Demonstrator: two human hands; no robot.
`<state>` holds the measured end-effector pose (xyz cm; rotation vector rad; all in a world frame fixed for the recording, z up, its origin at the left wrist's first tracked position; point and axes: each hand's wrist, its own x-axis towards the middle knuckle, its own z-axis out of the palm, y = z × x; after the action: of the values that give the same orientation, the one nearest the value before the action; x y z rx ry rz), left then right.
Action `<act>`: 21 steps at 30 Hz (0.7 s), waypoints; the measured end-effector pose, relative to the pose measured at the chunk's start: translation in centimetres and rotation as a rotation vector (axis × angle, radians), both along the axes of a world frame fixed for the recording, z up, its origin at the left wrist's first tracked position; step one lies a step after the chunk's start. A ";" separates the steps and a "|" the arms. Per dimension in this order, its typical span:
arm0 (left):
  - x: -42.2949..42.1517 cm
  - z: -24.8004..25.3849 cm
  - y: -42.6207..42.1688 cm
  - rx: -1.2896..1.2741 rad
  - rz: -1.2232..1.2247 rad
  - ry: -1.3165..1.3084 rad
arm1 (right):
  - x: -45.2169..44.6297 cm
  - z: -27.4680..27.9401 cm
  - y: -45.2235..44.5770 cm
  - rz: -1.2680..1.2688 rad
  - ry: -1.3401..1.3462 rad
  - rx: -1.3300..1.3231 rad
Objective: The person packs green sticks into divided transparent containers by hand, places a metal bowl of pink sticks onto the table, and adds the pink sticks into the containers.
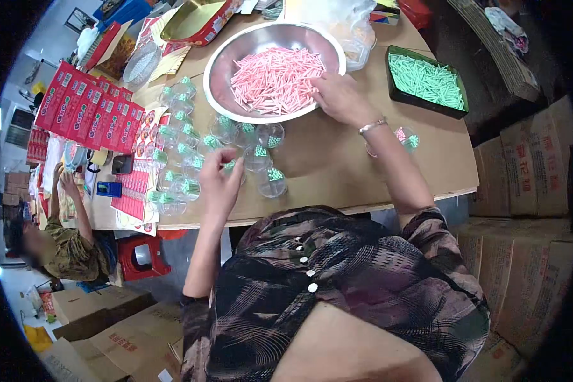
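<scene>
A wide metal bowl [214,83] holds a heap of thin pink sticks [277,79]. My right hand [345,100] reaches over the bowl's right rim, its fingers closed at the edge of the pink heap. Lower down, my left hand [223,181] is curled among clear plastic cups; green tips show by its fingers, but whatever it grips is not clear. Just right of it stands a clear cup [272,184] with green-tipped sticks. Several similar cups [183,162] are grouped to the left. Beneath my right forearm is a cup with pink and green tips [406,138].
A dark tray [426,108] of green sticks [430,81] lies at the right. Red printed packaging sheets [89,105] and a red tin [197,32] occupy the left and back. Another person [63,248] works at the far left. Cardboard boxes [522,165] are stacked right of the table.
</scene>
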<state>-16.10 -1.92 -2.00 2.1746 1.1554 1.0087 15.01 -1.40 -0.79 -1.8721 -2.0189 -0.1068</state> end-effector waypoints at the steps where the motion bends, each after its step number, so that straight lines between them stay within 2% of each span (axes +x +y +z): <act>1: 1.2 0.2 1.8 0.017 -0.043 0.031 | 0.0 0.6 -1.2 0.022 0.033 -0.015; 3: 3.8 -0.5 6.4 0.089 -0.092 0.142 | -0.2 1.1 -4.6 0.052 0.066 -0.025; 5: 6.8 -0.3 10.9 -0.013 -0.073 0.481 | 0.2 0.9 -8.3 0.140 0.235 0.077; 7: 9.4 -3.9 18.0 -0.021 0.005 0.888 | 1.1 0.6 -11.7 0.090 0.317 0.019; 8: 10.0 -4.7 19.7 -0.008 0.004 0.899 | 1.5 0.9 -13.0 0.085 0.328 0.031; 10: 11.1 -6.4 22.4 -0.212 0.032 0.797 | 2.2 2.0 -15.3 -0.051 0.379 -0.080; 12: 12.4 -7.6 24.5 -0.428 0.050 0.685 | 2.6 2.2 -16.0 -0.110 0.419 -0.076; 13: 13.7 -8.1 25.1 -0.424 0.037 0.688 | 2.5 2.3 -15.9 -0.124 0.420 -0.074; 15: 16.8 -9.4 25.8 -0.306 0.200 1.022 | 2.2 2.7 -15.1 -0.103 0.402 -0.007; 21: 16.3 -10.9 25.3 -0.223 0.151 0.805 | 0.3 2.2 -8.2 0.093 0.453 -0.022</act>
<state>0.21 23.34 -12.93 2.3805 1.6890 -0.0074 15.30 -9.59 1.43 -1.6288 -1.7879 0.3361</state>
